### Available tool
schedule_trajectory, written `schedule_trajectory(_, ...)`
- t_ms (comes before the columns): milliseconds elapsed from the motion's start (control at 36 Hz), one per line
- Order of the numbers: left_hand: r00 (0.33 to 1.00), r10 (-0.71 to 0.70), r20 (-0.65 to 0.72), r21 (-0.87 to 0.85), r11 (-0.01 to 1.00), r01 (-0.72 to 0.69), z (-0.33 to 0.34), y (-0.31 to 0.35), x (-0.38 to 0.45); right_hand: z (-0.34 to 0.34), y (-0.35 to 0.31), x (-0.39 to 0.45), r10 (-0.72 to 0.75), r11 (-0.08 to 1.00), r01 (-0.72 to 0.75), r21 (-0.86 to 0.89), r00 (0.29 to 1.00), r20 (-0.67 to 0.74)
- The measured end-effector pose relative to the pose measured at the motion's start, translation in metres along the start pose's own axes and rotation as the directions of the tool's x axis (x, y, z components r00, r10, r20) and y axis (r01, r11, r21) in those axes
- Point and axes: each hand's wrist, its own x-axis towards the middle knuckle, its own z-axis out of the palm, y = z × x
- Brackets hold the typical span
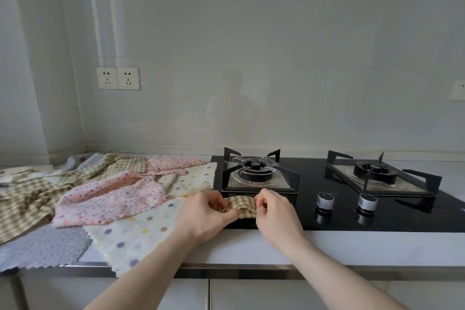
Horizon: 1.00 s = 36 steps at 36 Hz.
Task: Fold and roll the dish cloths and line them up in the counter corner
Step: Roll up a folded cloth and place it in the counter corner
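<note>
I am working on one checked cloth [241,205] at the front edge of the black hob [327,214], just below the left burner [254,171], and I am pinching it from both ends: my left hand [206,216] is closing thumb and fingers around its left end, and my right hand [275,211] is nipping its right end between thumb and fingertips. The cloth is bunching into a short, thick roll between my hands, so I am judging that I am somewhere in the rolling of this piece, though I cannot tell how tightly it is wound or whether it is finished. As for the whole job, I am reckoning it is barely begun. The rest of the cloths are lying loose and overlapping on the counter [251,246] to my left: a cream dotted cloth [136,236] nearest me, a pink flecked cloth [110,199] over it, a grey dotted cloth [45,246] at the front edge, and more checked cloths [27,204] behind. I am seeing no finished rolls lined up in the counter corner [75,153]; only flat cloths are reaching into it, so nearly everything is waiting to be folded and rolled.
</note>
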Motion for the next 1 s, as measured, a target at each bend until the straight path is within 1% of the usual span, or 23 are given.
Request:
schedule_trajectory(83, 0.994, 0.099, -0.038, 0.127, 0.988, -0.093, 0.003, -0.003, -0.001, -0.001, 0.000, 0.001, 0.046, 0.999, -0.046, 0.007, 0.999, 0.001)
schedule_trajectory(167, 0.987, 0.150, -0.051, 0.122, 0.982, -0.143, 0.005, -0.008, 0.001, -0.001, -0.001, 0.001, 0.077, 0.997, -0.077, 0.026, 0.997, -0.015)
schedule_trajectory(278, 0.988, 0.150, -0.044, 0.092, 0.985, -0.145, 0.006, -0.012, 0.003, 0.001, 0.002, 0.002, 0.069, 0.997, -0.070, -0.026, 0.996, -0.048)
schedule_trajectory(389, 0.992, 0.121, -0.037, 0.102, 0.988, -0.116, 0.006, -0.011, 0.003, 0.000, 0.002, 0.003, 0.048, 0.998, -0.048, -0.045, 0.999, -0.017)
schedule_trajectory(444, 0.995, 0.084, -0.046, 0.077, 0.994, -0.080, 0.005, -0.008, 0.003, -0.001, 0.002, 0.003, 0.058, 0.997, -0.058, -0.050, 0.998, 0.004)
schedule_trajectory(500, 0.998, -0.022, -0.056, -0.011, 1.000, 0.021, 0.004, -0.006, 0.003, -0.002, 0.002, 0.003, 0.065, 0.997, -0.063, -0.054, 0.997, 0.034)
schedule_trajectory(556, 0.985, -0.171, -0.034, -0.157, 0.974, 0.163, 0.003, -0.008, 0.005, -0.002, 0.003, 0.003, 0.062, 0.997, -0.060, -0.048, 0.997, 0.046)
schedule_trajectory(583, 0.977, -0.213, -0.014, -0.200, 0.958, 0.206, 0.003, -0.010, 0.006, -0.003, 0.003, 0.003, 0.061, 0.997, -0.059, -0.040, 0.997, 0.047)
schedule_trajectory(639, 0.978, -0.207, 0.008, -0.169, 0.964, 0.205, 0.005, -0.014, 0.008, -0.004, 0.002, 0.003, 0.060, 0.998, -0.059, -0.019, 0.997, 0.050)
schedule_trajectory(694, 0.982, -0.190, -0.014, -0.114, 0.976, 0.187, 0.005, -0.014, 0.009, -0.005, 0.002, 0.004, 0.061, 0.998, -0.061, -0.013, 0.997, 0.052)
schedule_trajectory(778, 0.980, -0.197, -0.032, -0.093, 0.977, 0.193, 0.005, -0.016, 0.010, -0.004, 0.002, 0.005, 0.061, 0.997, -0.058, -0.041, 0.996, 0.066)
schedule_trajectory(833, 0.985, -0.173, -0.002, -0.069, 0.983, 0.173, 0.006, -0.017, 0.011, -0.003, 0.003, 0.006, 0.063, 0.997, -0.060, -0.051, 0.996, 0.070)
schedule_trajectory(944, 0.984, -0.161, 0.079, 0.058, 0.986, 0.157, 0.004, -0.009, 0.011, -0.002, 0.004, 0.006, 0.052, 0.997, -0.048, -0.052, 0.996, 0.071)
schedule_trajectory(1000, 0.983, -0.147, 0.110, 0.004, 0.989, 0.148, 0.003, -0.008, 0.011, -0.004, 0.003, 0.005, 0.049, 0.998, -0.047, -0.035, 0.996, 0.077)
